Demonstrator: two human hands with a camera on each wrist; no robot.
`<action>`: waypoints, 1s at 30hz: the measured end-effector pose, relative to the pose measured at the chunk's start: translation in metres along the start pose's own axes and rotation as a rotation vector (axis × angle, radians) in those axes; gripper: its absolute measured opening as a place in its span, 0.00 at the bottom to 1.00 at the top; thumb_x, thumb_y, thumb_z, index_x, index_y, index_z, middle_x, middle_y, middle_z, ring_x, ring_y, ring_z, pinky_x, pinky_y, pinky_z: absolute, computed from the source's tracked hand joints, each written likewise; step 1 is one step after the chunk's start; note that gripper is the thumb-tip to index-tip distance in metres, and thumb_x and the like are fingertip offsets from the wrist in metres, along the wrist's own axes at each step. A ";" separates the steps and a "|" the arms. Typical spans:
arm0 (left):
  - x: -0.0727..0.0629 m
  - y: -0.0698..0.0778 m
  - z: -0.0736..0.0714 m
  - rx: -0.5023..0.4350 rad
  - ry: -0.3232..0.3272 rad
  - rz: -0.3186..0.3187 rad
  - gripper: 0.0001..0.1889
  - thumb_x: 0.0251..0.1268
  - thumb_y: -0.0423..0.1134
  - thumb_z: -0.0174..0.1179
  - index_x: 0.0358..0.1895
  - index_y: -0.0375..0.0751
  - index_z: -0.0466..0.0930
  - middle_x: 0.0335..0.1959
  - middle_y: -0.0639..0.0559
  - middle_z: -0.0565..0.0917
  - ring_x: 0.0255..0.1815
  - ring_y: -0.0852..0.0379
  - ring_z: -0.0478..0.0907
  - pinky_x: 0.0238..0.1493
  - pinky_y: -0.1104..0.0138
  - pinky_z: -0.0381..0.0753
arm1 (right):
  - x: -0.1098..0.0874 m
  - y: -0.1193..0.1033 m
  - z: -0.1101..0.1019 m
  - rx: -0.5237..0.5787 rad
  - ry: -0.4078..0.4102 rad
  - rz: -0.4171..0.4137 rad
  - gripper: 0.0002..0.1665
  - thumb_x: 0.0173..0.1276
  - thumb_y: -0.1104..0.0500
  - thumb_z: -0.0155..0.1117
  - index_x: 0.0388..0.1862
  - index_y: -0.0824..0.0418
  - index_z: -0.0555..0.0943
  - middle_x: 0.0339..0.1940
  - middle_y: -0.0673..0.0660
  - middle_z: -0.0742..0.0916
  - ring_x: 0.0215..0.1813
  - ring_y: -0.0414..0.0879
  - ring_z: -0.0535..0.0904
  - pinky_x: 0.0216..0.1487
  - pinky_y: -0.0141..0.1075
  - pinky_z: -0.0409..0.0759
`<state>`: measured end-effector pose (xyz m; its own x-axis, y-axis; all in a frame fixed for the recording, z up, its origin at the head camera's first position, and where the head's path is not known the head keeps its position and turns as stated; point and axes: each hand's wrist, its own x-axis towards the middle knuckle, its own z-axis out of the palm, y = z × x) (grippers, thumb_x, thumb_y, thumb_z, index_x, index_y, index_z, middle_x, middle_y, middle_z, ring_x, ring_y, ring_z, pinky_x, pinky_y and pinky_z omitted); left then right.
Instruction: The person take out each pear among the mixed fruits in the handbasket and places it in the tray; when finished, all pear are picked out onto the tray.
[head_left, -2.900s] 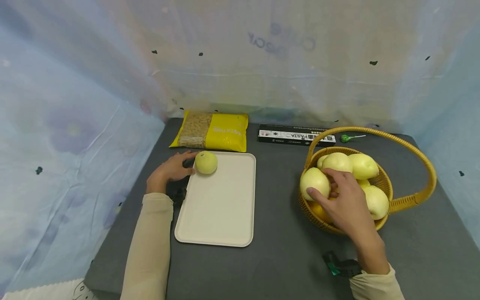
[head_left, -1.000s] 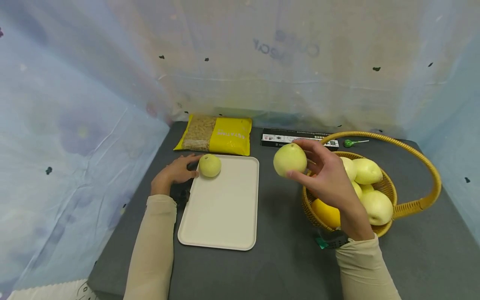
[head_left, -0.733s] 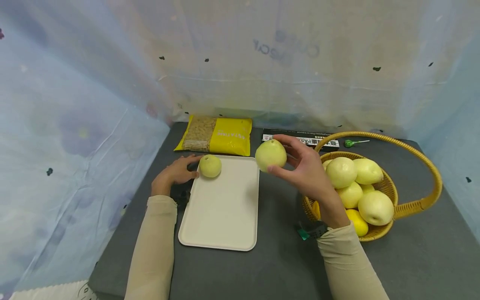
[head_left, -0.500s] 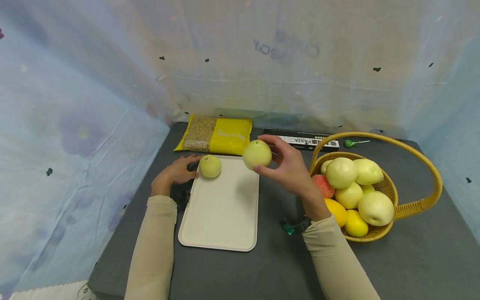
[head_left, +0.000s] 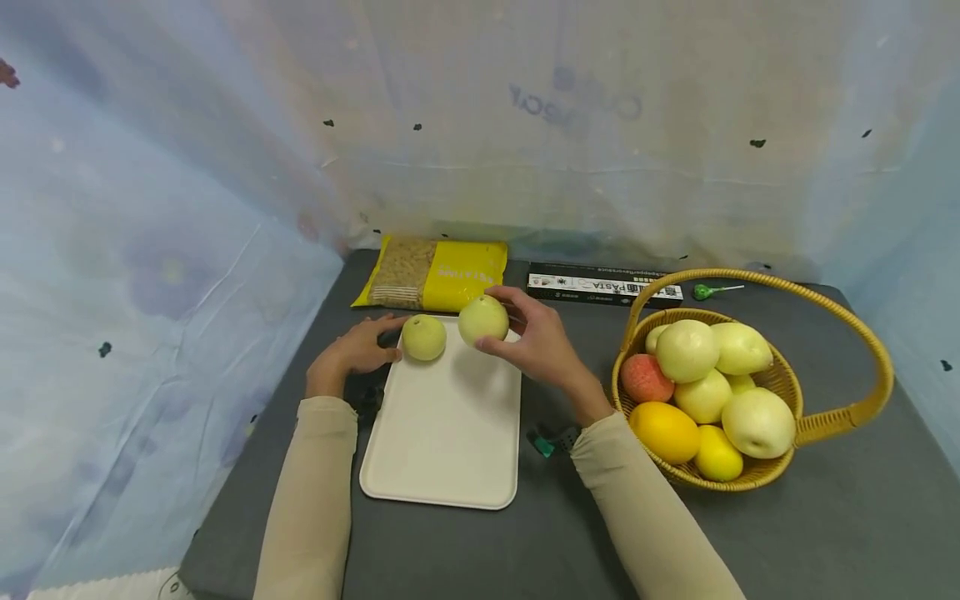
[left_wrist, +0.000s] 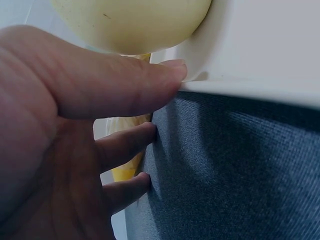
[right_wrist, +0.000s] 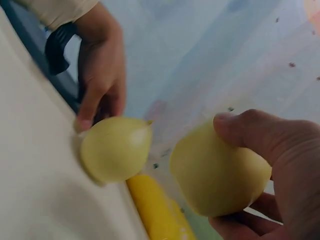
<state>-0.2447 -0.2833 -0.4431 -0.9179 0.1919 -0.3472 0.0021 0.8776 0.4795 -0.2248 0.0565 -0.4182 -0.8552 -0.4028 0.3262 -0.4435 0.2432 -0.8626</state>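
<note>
**Pear [head_left: 482, 323] aloft over pale tray [head_left: 442, 454], gripped from the right**

I log the right hand [head_left: 543, 343] with its fingers [right_wrist: 245, 127] pinching the pear, which lies directly left of the palm. It is above the tray's far end, apart from the surface; stem end up, so I judge its long axis near upright. Key relation: a second pear [head_left: 424, 340] sits on the tray just left of it, a small gap between. The left hand [head_left: 356, 346] is nearer that one: fingers [left_wrist: 127, 146] relaxed, thumb at the tray rim; I cannot tell whether they touch it. Wicker fruit basket [head_left: 784, 375] stands well right, on the counter [head_left: 480, 558].
</note>
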 end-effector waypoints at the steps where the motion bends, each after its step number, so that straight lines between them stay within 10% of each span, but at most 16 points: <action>1: 0.000 0.000 0.000 0.001 0.000 -0.001 0.39 0.83 0.46 0.63 0.90 0.59 0.58 0.93 0.42 0.49 0.91 0.25 0.36 0.77 0.16 0.37 | 0.002 0.003 0.003 0.003 -0.009 0.003 0.43 0.66 0.58 0.85 0.77 0.57 0.77 0.72 0.57 0.85 0.69 0.56 0.87 0.69 0.47 0.87; 15: 0.000 0.001 -0.001 0.012 -0.005 -0.007 0.40 0.82 0.46 0.63 0.91 0.59 0.57 0.93 0.42 0.49 0.92 0.26 0.36 0.76 0.15 0.35 | 0.014 0.053 0.037 -0.017 -0.042 0.116 0.42 0.62 0.60 0.87 0.74 0.59 0.79 0.71 0.59 0.85 0.70 0.56 0.85 0.72 0.48 0.85; 30: -0.001 0.001 0.000 0.008 0.004 0.000 0.39 0.83 0.46 0.63 0.90 0.59 0.58 0.93 0.42 0.49 0.92 0.26 0.36 0.77 0.16 0.36 | 0.004 0.057 0.046 -0.034 0.000 0.105 0.49 0.62 0.58 0.88 0.81 0.58 0.76 0.77 0.60 0.80 0.75 0.58 0.82 0.74 0.48 0.84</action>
<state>-0.2438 -0.2824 -0.4422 -0.9196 0.1901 -0.3439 0.0051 0.8809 0.4732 -0.2412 0.0278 -0.4834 -0.8975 -0.3735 0.2346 -0.3603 0.3141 -0.8784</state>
